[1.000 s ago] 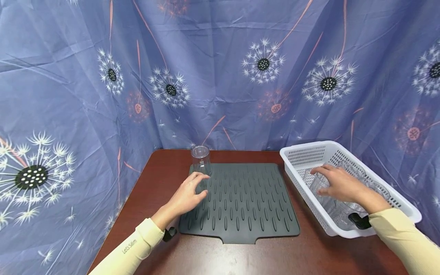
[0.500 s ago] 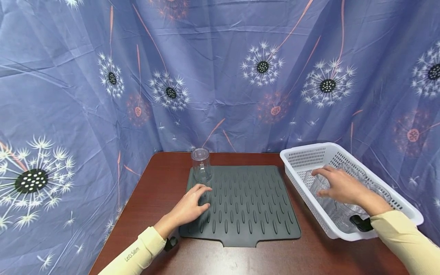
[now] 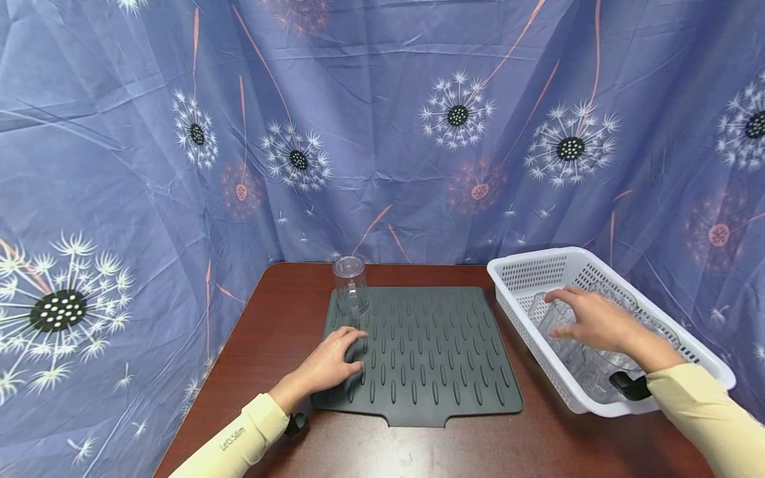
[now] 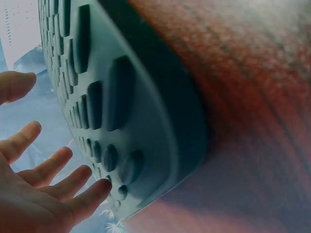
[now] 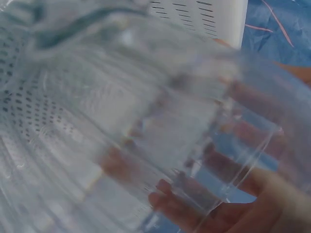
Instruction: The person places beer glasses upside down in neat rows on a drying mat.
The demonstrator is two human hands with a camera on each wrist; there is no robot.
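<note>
My left hand (image 3: 327, 362) is held low over the left side of a dark grey drying mat (image 3: 418, 352), its fingers relaxed and thumb apart. In the left wrist view the fingers (image 4: 73, 184) are spread beside the ridged mat and hold nothing. Beyond this hand, a clear drinking glass (image 3: 351, 289) stands at the mat's far left corner. My right hand (image 3: 597, 322) reaches over the white basket (image 3: 532, 352), thumb and fingers apart around a clear glass (image 3: 557, 318). In the right wrist view, its fingers (image 5: 180, 208) show through blurred, ribbed clear glass (image 5: 63, 160) close to the camera.
Several more clear glasses (image 3: 603, 372) lie in the basket, partly hidden by the right hand and wrist. The basket stands right of the mat on a reddish-brown table (image 3: 257, 325). A blue dandelion-print curtain (image 3: 376, 133) hangs behind and along the sides.
My left hand has drawn back from the standing glass towards the near side of the mat. My right hand stays nearly still over the basket.
</note>
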